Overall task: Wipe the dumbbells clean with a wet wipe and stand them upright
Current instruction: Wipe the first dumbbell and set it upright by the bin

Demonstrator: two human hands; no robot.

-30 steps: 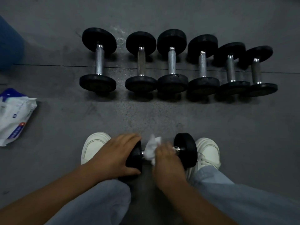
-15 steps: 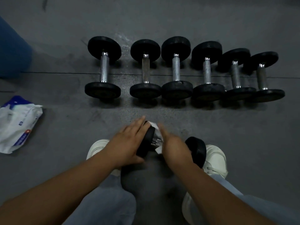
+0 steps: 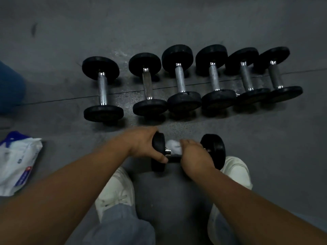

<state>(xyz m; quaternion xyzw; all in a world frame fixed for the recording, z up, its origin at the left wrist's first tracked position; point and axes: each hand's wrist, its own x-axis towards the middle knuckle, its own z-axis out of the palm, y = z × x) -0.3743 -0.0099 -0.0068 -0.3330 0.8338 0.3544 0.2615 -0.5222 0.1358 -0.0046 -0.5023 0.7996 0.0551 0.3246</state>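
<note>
A small black dumbbell [image 3: 213, 151] lies crosswise on the grey floor in front of my two white shoes. My left hand [image 3: 143, 145] grips its left head, fingers over the top and thumb at the inner edge. My right hand [image 3: 194, 155] is wrapped round the chrome handle with a white wet wipe [image 3: 174, 147] bunched under the fingers. Most of the handle is hidden by that hand. Farther away, several larger dumbbells [image 3: 183, 80] lie side by side in a row, handles pointing away from me.
A white and blue pack of wipes [image 3: 17, 161] lies on the floor at the left. Something blue [image 3: 10, 87] stands at the far left edge. My shoes [image 3: 116, 190] and jeans legs fill the bottom of the view.
The dumbbell has swung back from a tilted position to lying level across in front of me, farther from my feet than a second ago. Both hands kept their hold.
</note>
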